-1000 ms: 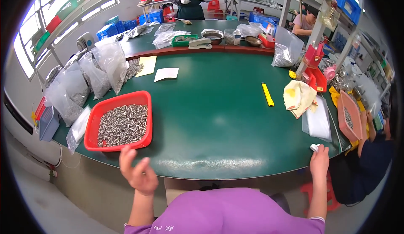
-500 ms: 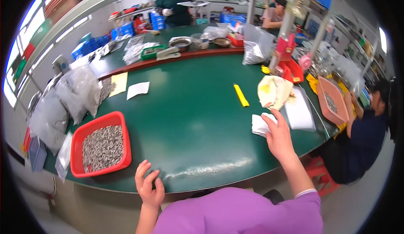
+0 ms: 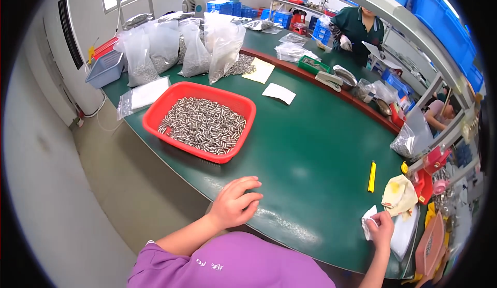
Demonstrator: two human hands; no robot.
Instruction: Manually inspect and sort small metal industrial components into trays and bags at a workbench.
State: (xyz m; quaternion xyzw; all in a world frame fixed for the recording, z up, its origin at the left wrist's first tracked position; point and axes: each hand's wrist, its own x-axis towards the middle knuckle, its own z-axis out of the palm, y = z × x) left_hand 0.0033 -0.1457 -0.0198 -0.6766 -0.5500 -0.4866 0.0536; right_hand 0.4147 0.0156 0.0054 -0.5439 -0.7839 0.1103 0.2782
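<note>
My right hand (image 3: 382,228) is at the right side of the green table, its fingers closed on a crumpled white cloth or tissue (image 3: 368,222). Just beyond that hand lies a stained cream cloth (image 3: 399,195); a yellow utility knife (image 3: 371,177) rests to its left. My left hand (image 3: 236,203) hovers over the near table edge, its fingers loosely bent and nothing in them. Nearest to it stands a red plastic basket (image 3: 150,118) holding a heap of small metal cylindrical pins (image 3: 204,125).
Clear bags of small parts (image 3: 161,47) stand at the far left, beside loose parts and a yellow sheet (image 3: 260,71). A white paper (image 3: 278,93) lies mid-table. Under my right hand is a flat white bag (image 3: 405,236). A co-worker (image 3: 357,34) stands across the table.
The view has swung to the left, bringing the red basket nearer the middle. My right hand has closed on the white cloth or tissue; my left hand's fingers have drawn closer together.
</note>
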